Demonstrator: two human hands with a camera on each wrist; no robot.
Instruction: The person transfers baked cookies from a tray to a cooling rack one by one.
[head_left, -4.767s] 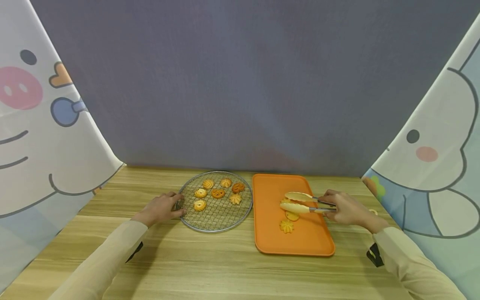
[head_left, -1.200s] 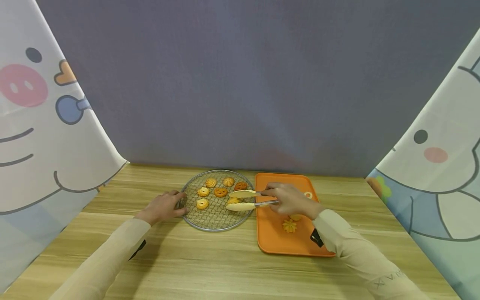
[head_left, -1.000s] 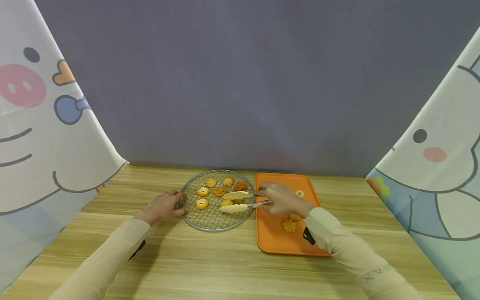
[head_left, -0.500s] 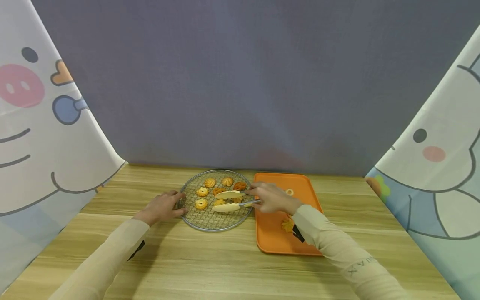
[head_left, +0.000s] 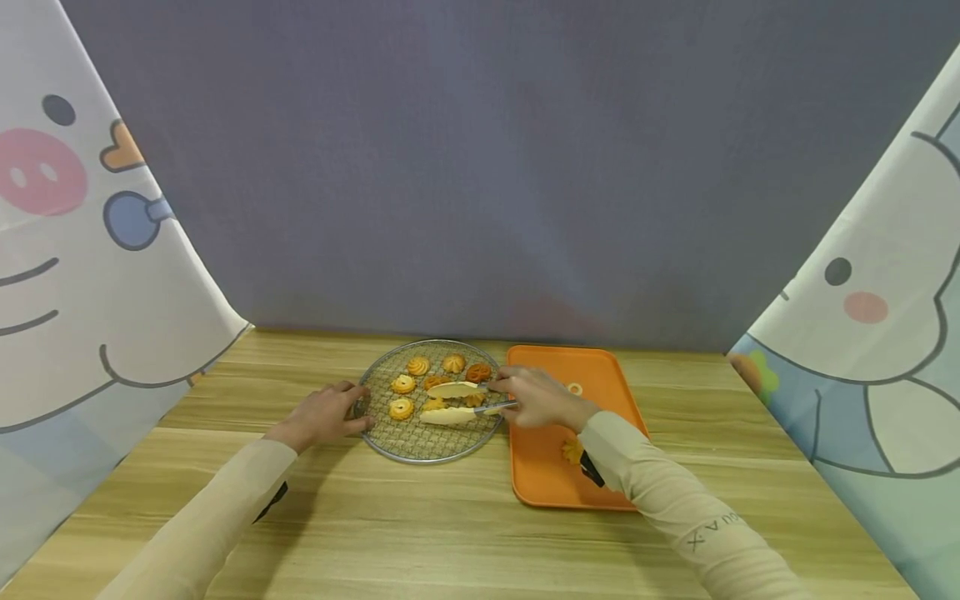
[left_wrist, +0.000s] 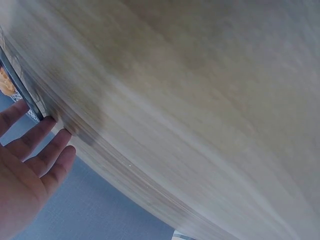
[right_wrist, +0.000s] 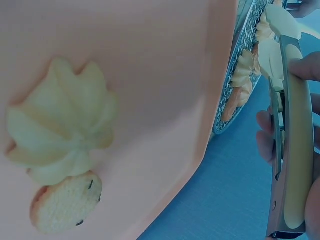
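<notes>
Dark capitals (head_left: pixel 716 529) run along my right sleeve (head_left: pixel 652 479); an X and an A can be read, and the remaining characters are too unclear to make out. Before me is a table (head_left: pixel 420 542) of pale, streaked wood. A grey cloth (head_left: pixel 465 183) hangs behind it at 12 o'clock. At 10 o'clock, a white panel (head_left: pixel 75 333) shows a cartoon pink snout (head_left: pixel 43 173); at 2 o'clock, another panel (head_left: pixel 896 350) shows a cartoon pink cheek (head_left: pixel 866 307).

Between 11 and 12 o'clock lies a round wire rack (head_left: pixel 420 442) bearing several cookies (head_left: pixel 401 408). My left hand (head_left: pixel 318 417) is at its 9 o'clock rim, fingers and thumb spread apart. By its 3 o'clock rim, my right hand (head_left: pixel 536 396) pinches tongs (head_left: pixel 448 416) that reach over the rack. A yellow cookie (head_left: pixel 432 405) is between their tips; I cannot tell whether they grip it.

At 1 o'clock, just beside the rack, is an orange tray (head_left: pixel 540 479). The right wrist view shows a star cookie (right_wrist: pixel 60 125) on it and a speckled cookie (right_wrist: pixel 67 205) right beside that.
</notes>
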